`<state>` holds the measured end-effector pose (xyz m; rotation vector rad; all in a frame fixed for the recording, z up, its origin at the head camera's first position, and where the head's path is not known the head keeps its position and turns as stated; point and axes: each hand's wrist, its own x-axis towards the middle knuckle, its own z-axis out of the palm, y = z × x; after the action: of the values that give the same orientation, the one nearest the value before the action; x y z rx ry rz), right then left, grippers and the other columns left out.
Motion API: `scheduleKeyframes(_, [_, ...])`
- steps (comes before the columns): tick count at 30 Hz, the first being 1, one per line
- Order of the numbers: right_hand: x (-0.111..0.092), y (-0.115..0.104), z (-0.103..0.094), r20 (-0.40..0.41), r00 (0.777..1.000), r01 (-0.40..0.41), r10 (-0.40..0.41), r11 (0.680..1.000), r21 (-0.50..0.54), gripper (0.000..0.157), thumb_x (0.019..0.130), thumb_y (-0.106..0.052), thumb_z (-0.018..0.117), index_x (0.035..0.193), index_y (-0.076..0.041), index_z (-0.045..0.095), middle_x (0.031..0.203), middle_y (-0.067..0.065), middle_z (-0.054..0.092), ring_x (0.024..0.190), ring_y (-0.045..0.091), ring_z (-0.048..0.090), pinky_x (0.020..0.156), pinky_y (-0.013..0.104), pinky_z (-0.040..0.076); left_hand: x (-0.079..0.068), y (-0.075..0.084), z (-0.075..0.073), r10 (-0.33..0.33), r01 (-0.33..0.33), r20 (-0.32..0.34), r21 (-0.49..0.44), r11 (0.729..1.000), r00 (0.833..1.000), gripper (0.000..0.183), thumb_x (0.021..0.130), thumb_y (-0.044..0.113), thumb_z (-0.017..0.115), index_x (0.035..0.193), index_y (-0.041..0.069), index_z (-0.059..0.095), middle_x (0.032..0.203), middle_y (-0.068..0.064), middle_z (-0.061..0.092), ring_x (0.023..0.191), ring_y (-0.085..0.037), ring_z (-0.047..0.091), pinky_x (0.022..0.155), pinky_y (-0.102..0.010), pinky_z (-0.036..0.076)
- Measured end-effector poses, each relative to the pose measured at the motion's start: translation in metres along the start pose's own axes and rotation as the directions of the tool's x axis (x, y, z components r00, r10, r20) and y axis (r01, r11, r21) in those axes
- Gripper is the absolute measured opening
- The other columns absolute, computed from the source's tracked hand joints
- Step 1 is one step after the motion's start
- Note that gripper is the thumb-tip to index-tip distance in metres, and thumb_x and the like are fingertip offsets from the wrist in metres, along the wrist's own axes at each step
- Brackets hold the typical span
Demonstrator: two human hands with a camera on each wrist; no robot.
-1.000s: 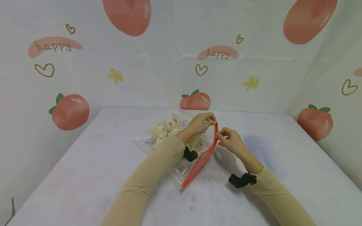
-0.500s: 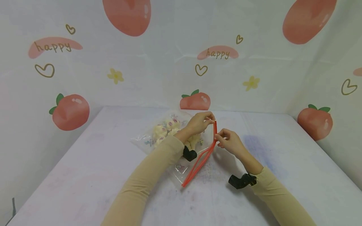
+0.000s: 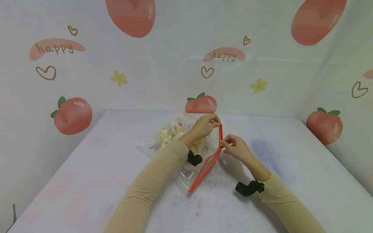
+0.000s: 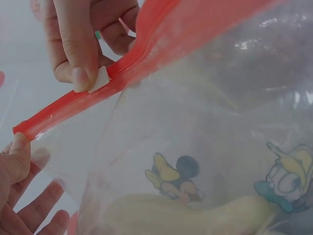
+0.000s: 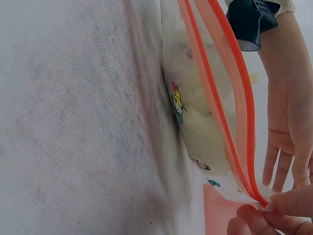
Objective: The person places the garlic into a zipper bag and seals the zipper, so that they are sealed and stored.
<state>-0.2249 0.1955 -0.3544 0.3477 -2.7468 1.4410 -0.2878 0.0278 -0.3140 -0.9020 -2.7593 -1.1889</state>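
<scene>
A clear zip bag (image 3: 186,173) printed with cartoon figures lies on the table, with several pale yellow soft-looking things (image 3: 164,135) inside. Its red zip strip (image 3: 206,168) runs along the right side. My left hand (image 3: 204,126) pinches the strip's far end between thumb and finger; its other fingers are loosely extended in the left wrist view. A little nearer, my right hand (image 3: 237,147) pinches the white slider (image 4: 100,80) on the strip. Between the hands the strip's edges lie together; in the right wrist view they stand parted beyond the slider. My left forearm covers part of the bag.
The table is covered by a pale, stained cloth (image 3: 87,181). Behind it hangs a white backdrop (image 3: 163,71) with printed fruit and writing. Each wrist wears a black camera mount, such as the right mount (image 3: 247,188). A thin dark cable (image 3: 14,213) shows at the lower left.
My right hand has slid slightly toward me along the zip strip with the slider. The left hand has shifted a little left and away, widening the gap between the hands.
</scene>
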Motion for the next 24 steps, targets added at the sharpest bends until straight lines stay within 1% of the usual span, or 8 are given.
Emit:
scheduleKeyframes(11, [-0.0032, -0.0017, 0.0007, 0.023, 1.000, -0.006, 0.006, 1.000, 0.003, 0.020, 0.093, -0.015, 0.057, 0.090, 0.005, 0.060, 0.091, 0.024, 0.067, 0.062, 0.018, 0.063, 0.057, 0.021, 0.051, 0.0019, -0.0040, 0.0003, -0.014, 0.014, -0.009, -0.010, 1.000, 1.000, 0.013, 0.096, 0.019, 0.053, 0.102, 0.011, 0.060, 0.116, -0.005, 0.065, 0.118, -0.023, 0.058, 0.094, -0.040, 0.049])
scheduleKeyframes(24, [-0.0066, -0.0053, 0.0021, 0.047, 0.999, -0.025, 0.024, 1.000, 0.018, 0.020, 0.093, -0.014, 0.057, 0.089, 0.005, 0.058, 0.090, 0.024, 0.067, 0.065, 0.024, 0.066, 0.059, 0.024, 0.052, 0.0007, -0.0052, -0.0012, -0.009, 0.009, -0.012, -0.039, 0.999, 1.000, 0.011, 0.095, 0.017, 0.053, 0.100, 0.009, 0.060, 0.115, -0.005, 0.065, 0.117, -0.024, 0.059, 0.093, -0.040, 0.049])
